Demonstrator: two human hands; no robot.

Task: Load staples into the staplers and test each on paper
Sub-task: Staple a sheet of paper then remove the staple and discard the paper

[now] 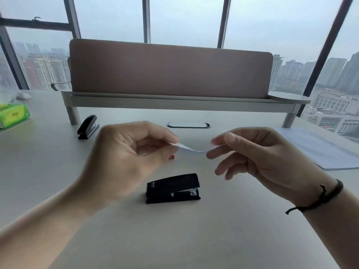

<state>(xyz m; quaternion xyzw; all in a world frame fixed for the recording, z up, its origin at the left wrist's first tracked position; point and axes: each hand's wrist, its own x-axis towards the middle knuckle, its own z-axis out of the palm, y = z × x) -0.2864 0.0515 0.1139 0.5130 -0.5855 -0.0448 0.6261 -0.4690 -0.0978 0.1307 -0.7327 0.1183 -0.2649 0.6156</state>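
Staplers are sitting in two places on the tabletop [223, 230]: one black stapler [172, 188] is lying closed just below and between the hands, its metal nose pointing right, and a second black stapler [87, 126] is resting well apart at the far left, near the leg of the desk divider [171, 69]. Above the near one, the left hand [126, 158] and the right hand [258, 158] are holding a small slip of white paper [191, 148] between them — the left fingers [165, 135] are pinched together on one end, the right fingers [219, 152] are closed on the other, and the slip is sagging slightly in the middle. This is looking like a check of a test staple, though blur is hiding whether any staple is in the slip. To do it well, the person should be keeping the slip lightly taut and tilting it toward the window light, so both faces can be read — a good staple would be lying flat with its legs folded under. A tiny red object [171, 157], partly hidden behind the left hand, may be a staple box; I cannot tell. The stack of white sheets [320, 150] at the right is lying ready for the next test, and a green packet [12, 115] is sitting at the far left edge.
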